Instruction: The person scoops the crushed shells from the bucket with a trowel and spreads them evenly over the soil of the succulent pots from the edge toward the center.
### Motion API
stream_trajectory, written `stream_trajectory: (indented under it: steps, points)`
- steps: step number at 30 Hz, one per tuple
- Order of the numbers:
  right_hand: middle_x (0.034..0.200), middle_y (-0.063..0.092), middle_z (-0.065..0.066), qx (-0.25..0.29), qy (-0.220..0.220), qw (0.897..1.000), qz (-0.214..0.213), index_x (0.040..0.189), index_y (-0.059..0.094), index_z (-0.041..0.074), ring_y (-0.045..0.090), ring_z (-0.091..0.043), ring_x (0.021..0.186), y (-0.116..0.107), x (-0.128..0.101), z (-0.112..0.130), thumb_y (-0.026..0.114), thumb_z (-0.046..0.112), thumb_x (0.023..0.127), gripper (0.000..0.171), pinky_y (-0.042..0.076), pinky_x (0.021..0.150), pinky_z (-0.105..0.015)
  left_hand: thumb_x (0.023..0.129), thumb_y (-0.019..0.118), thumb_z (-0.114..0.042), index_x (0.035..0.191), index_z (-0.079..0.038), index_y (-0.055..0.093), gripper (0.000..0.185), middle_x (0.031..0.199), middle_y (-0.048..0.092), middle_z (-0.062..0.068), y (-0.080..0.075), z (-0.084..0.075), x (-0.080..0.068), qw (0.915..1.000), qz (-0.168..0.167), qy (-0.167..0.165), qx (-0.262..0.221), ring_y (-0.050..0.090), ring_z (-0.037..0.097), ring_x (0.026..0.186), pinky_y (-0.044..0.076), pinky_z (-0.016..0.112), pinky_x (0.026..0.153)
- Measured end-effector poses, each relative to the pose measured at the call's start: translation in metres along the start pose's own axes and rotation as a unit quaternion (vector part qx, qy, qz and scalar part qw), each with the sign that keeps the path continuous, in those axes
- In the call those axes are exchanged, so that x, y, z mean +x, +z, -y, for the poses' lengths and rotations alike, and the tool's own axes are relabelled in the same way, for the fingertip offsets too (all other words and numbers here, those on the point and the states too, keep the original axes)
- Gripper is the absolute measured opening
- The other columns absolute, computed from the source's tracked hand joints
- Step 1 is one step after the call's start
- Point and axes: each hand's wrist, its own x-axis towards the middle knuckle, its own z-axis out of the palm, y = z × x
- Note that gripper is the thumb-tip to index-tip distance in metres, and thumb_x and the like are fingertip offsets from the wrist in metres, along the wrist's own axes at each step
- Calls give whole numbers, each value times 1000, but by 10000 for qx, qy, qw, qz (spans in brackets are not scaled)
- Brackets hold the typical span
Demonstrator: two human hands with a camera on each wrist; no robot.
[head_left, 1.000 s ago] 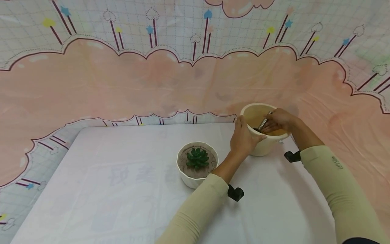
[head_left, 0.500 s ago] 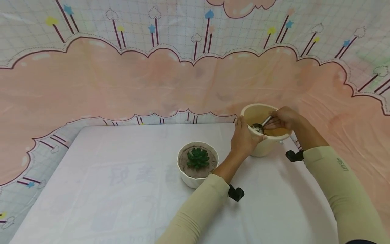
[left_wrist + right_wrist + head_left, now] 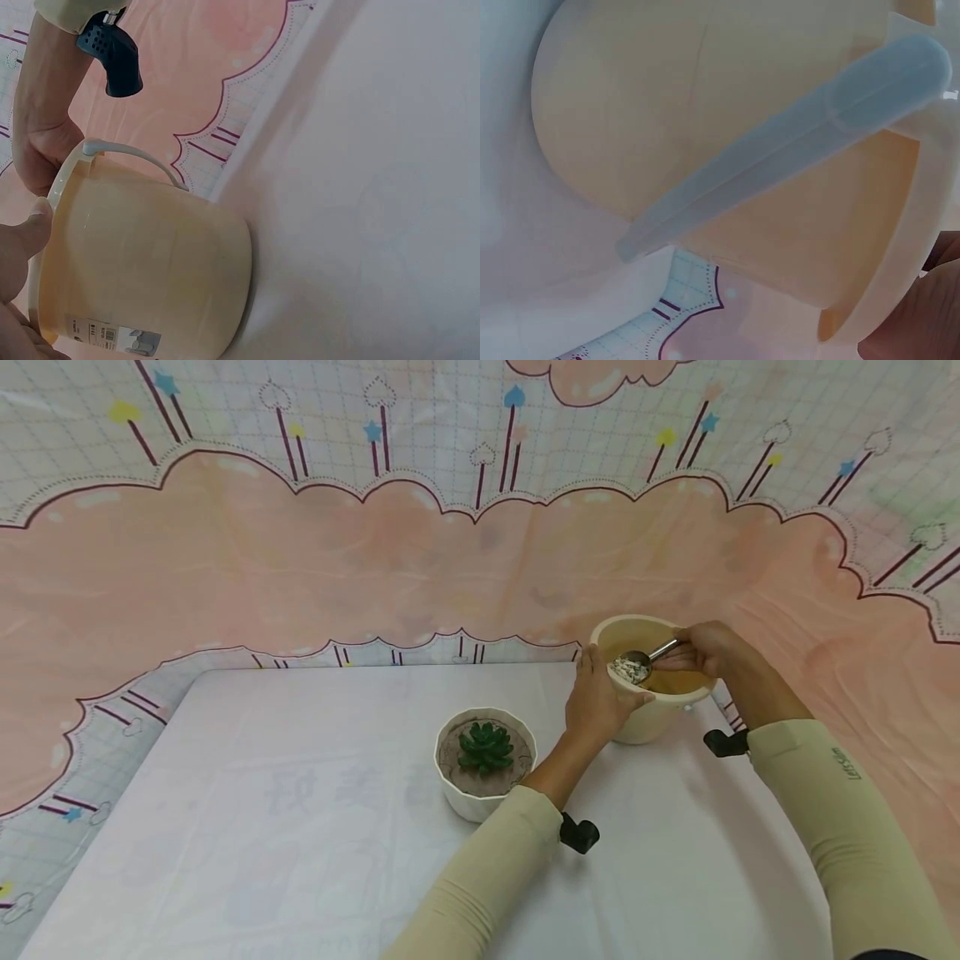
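A cream plastic bucket stands at the table's far right edge. My left hand grips its near rim, thumb over the lip. My right hand holds a metal spoon above the bucket's mouth; the spoon's bowl is heaped with pale gravel. The left wrist view shows the bucket's side with its thin handle and a label. The right wrist view is filled by the bucket's wall and its handle. A white pot with a green succulent in dark soil sits left of the bucket.
A white cloth covers the table. A pink and white patterned backdrop hangs behind and wraps the table's edges. Black wrist camera mounts sit on both forearms.
My right hand has lifted the spoon out of the bucket's depth; its bowl now shows above the rim, full of gravel. The left hand has kept its grip on the rim.
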Motion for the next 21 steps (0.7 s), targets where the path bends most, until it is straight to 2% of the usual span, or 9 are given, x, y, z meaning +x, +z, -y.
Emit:
stream_trajectory:
  steps: [9,21]
  points:
    - [80,74,-26,430,-58,9990,-83,97,62,-9,78,-33,73,0,-5,0,28,18,116,48,61,83,-38,85,86,-54,168,-7,18,118,172,25,9,0,1,1,10000,58,-36,25,33,20,154,53,38,102]
    - [80,73,-26,1352,179,9904,-205,90,66,-8,78,-35,73,-8,-11,4,29,21,116,54,62,82,-39,84,85,-57,169,-7,19,119,172,25,7,-1,1,3,9998,126,-102,66,30,20,155,55,37,97]
